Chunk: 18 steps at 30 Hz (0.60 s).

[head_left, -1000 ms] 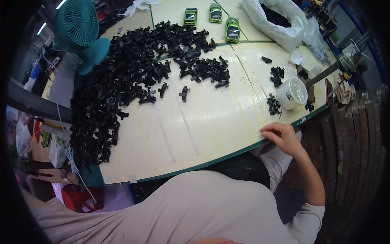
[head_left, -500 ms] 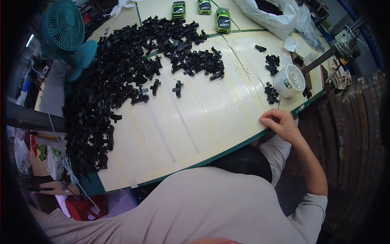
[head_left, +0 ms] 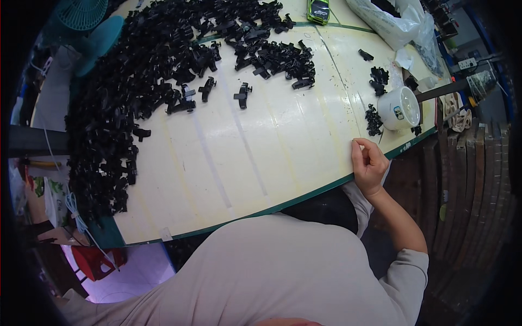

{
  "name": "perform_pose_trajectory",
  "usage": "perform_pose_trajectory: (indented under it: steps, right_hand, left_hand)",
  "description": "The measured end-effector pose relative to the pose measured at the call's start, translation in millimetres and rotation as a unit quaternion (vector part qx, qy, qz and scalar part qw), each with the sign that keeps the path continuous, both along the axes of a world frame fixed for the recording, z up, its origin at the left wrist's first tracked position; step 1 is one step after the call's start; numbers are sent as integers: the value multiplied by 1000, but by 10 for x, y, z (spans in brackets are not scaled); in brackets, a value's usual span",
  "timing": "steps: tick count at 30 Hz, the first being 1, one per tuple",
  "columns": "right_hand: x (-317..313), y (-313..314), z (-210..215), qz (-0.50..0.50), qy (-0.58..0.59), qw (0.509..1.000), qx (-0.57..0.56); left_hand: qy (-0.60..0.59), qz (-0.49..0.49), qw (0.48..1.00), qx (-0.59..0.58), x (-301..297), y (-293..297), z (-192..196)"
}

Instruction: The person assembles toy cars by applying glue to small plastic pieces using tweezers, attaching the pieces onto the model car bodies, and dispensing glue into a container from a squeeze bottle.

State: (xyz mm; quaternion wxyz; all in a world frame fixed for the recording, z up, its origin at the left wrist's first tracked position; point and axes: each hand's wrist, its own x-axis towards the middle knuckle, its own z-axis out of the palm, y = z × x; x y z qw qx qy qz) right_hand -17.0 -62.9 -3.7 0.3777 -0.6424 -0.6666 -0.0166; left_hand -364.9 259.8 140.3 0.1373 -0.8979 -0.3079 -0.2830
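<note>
Large heap of black parts [head_left: 111,114] left loose, one black piece [head_left: 243,95] seen apart; right hand [head_left: 370,167] pinched closed, no held part discernible, left hand not seen.

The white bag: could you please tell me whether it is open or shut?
Open: the white bag shows black contents in its mouth.

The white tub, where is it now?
In the head view, the white tub is on the right side of the table, beside a small pile of black bits and beyond the right hand.
</note>
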Motion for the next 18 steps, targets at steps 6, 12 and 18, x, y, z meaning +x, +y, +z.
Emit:
perform_pose_trajectory:
  steps: [6, 12, 18]
  right_hand:
    - [10, -11, -17, 3, 9, 1000, -10]
    - [58, -13, 49, 39, 3, 999, 16]
    - [0, 56, 208, 91, 112, 989, -30]
  left_hand:
    - [-3, -45, 998, -39, 160, -495, -60]
    - [22, -126, 989, -72, 659, -967, 10]
    - [34, -208, 975, -71, 1178, -1463, 268]
